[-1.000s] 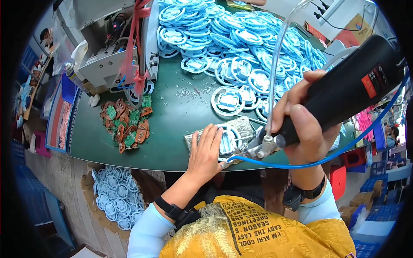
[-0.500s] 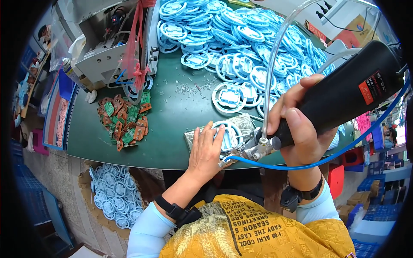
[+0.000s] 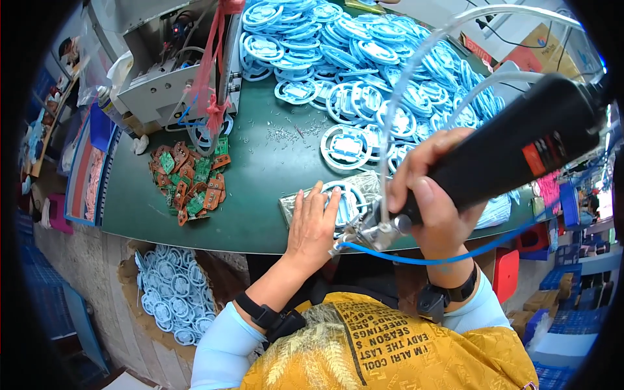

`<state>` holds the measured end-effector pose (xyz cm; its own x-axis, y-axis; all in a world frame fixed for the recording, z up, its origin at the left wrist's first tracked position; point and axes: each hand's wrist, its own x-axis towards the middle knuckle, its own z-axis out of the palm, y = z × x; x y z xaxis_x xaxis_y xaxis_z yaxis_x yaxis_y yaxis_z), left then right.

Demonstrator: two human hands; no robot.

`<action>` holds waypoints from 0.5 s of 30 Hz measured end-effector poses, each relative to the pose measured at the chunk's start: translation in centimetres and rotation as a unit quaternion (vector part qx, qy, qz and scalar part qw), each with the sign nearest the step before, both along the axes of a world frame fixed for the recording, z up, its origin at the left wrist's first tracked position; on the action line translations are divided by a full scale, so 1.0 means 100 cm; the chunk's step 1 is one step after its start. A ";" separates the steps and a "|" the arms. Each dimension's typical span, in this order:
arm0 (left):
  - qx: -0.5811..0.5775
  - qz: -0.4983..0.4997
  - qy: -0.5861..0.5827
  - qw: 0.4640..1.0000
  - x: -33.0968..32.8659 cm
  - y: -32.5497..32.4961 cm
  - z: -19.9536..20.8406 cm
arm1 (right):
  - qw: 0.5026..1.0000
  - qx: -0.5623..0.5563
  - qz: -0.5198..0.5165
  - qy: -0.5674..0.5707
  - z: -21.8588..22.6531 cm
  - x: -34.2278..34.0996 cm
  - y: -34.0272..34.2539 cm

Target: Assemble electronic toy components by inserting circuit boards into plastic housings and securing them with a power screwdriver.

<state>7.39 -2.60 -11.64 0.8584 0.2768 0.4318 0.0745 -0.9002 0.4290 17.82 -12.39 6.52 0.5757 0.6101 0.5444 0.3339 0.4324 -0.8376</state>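
My right hand (image 3: 434, 201) is wrapped round a black powered screwdriver (image 3: 510, 140) with a clear tube and a blue hose. Its metal head (image 3: 383, 233) points left, over the near side of a light-blue round plastic part (image 3: 351, 203). The tool's tip is hard to make out there. That part lies on a flat block (image 3: 369, 184) at the table's near edge. My left hand (image 3: 312, 226) rests flat on the left side of the part and block, fingers stretched out and slightly apart.
A large heap of light-blue ring parts (image 3: 383, 52) covers the table's far side. Loose screws (image 3: 292, 133) lie mid-table. Left of them is a pile of green and brown circuit boards (image 3: 188, 179), below a grey machine (image 3: 162, 91). A box of blue parts (image 3: 175, 292) stands on the floor.
My right hand and the screwdriver have shifted left and slightly down, blurring with the motion. My left hand and the part under it have hardly moved.
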 end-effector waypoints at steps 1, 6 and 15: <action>0.004 -0.003 -0.002 1.000 0.000 0.000 0.005 | 0.999 -0.017 -0.023 -0.015 -0.003 0.002 0.000; -0.059 -0.022 0.084 0.995 -0.007 0.004 0.027 | 0.999 0.011 -0.030 0.006 0.016 0.016 0.000; 0.001 -0.092 0.104 0.990 0.004 -0.004 0.032 | 0.991 0.067 -0.112 0.014 0.031 0.062 -0.012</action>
<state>7.81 -2.97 -8.39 0.9648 0.1062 0.2406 -0.0049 -0.9074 0.4202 24.06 -13.62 9.63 0.7041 0.3890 0.5941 0.4121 0.4575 -0.7879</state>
